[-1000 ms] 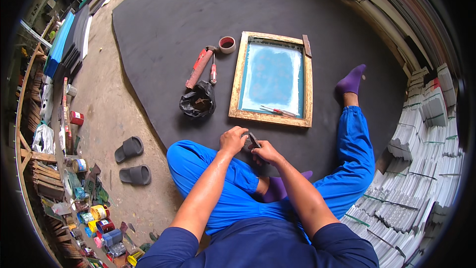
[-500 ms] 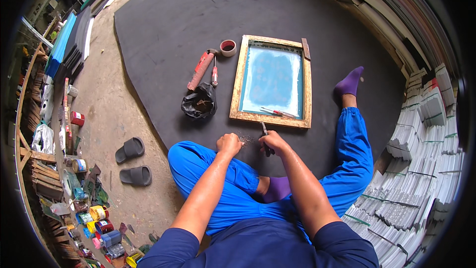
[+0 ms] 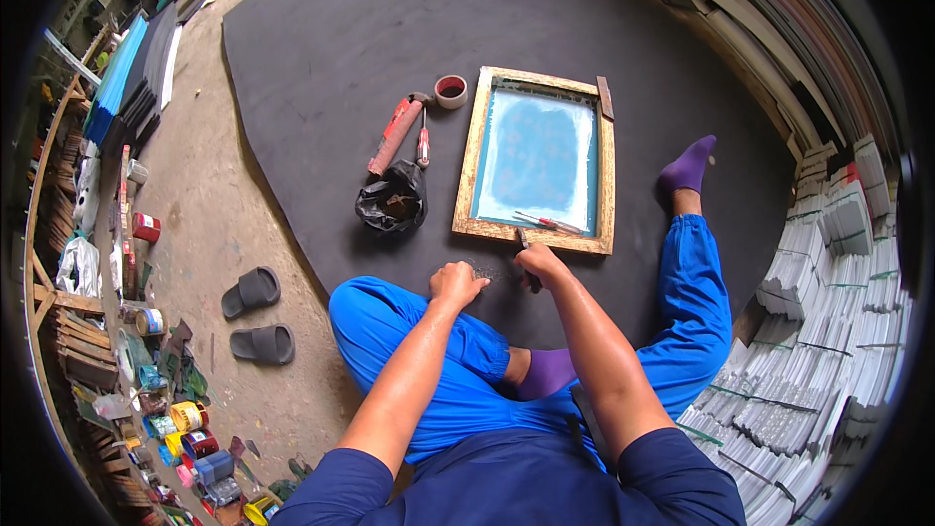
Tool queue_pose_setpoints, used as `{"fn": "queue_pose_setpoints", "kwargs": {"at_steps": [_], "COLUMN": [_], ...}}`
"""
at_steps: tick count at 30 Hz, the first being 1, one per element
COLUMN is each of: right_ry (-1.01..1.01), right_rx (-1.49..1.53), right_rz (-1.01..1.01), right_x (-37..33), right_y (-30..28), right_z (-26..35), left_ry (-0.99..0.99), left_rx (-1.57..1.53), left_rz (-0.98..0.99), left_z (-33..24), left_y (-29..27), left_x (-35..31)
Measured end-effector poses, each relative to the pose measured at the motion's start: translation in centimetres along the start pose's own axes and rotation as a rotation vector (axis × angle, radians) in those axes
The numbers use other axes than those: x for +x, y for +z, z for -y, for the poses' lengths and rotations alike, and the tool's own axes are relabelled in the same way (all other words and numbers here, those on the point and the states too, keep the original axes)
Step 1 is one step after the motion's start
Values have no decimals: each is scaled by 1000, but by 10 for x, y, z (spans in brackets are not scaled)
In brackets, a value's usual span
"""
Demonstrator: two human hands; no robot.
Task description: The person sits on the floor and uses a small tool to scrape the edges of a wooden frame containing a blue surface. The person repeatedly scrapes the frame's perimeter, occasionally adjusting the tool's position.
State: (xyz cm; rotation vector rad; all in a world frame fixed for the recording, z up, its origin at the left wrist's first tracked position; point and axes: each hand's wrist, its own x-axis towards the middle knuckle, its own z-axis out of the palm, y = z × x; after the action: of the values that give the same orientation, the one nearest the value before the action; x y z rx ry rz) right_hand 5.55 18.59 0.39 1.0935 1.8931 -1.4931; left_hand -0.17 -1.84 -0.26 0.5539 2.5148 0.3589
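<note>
On the dark mat lies a wooden silk-screen frame [image 3: 462,175] with blue and white mesh. Its near rail meets the tip of dark-handled pliers [image 3: 522,237], around which my right hand [image 3: 542,265] is closed. My left hand [image 3: 454,284] rests on the mat with its fingers curled and thumb forward; whatever they hold, if anything, is hidden. Beside its thumb is a scatter of tiny dark metal bits [image 3: 481,271]. A slim tool with a red and white handle [image 3: 550,224] lies along the near inner edge of the frame.
Left of the frame are a tape roll [image 3: 450,92], a red tube-shaped tool [image 3: 394,136], a screwdriver [image 3: 423,148] and a black plastic bag [image 3: 392,203]. Sandals [image 3: 261,343] and paint cans [image 3: 190,417] stand further left. White bundled stacks [image 3: 818,370] line the right side.
My right hand has moved forward, bringing the pliers' tip from the mat up to the frame's near rail. My left hand has shifted slightly, its thumb now more extended.
</note>
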Motion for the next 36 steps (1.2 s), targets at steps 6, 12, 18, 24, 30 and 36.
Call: {"fn": "queue_pose_setpoints", "kwargs": {"at_steps": [6,12,18,24,30,36], "right_ry": [-35,-88,-183,-149,-113,-139], "right_rx": [-146,223,264,167,187,88], "right_rz": [-213,-112,227,363,383,40], "right_x": [3,4,-15,-39,-32,10], "right_y": [18,25,27,44,35,10], "right_z": [-14,-28,-55,-51,-46,-42], "left_ry": [18,-5,242,309,228,7], "left_rx": [-20,-81,-290,-148,-86,108], "left_rz": [-36,-42,-347,-276,-289,-25], "left_z": [-4,-5,2,1,2,9], "left_y": [4,0,13,12,9,9], "left_x": [3,4,4,0,-2,2]}}
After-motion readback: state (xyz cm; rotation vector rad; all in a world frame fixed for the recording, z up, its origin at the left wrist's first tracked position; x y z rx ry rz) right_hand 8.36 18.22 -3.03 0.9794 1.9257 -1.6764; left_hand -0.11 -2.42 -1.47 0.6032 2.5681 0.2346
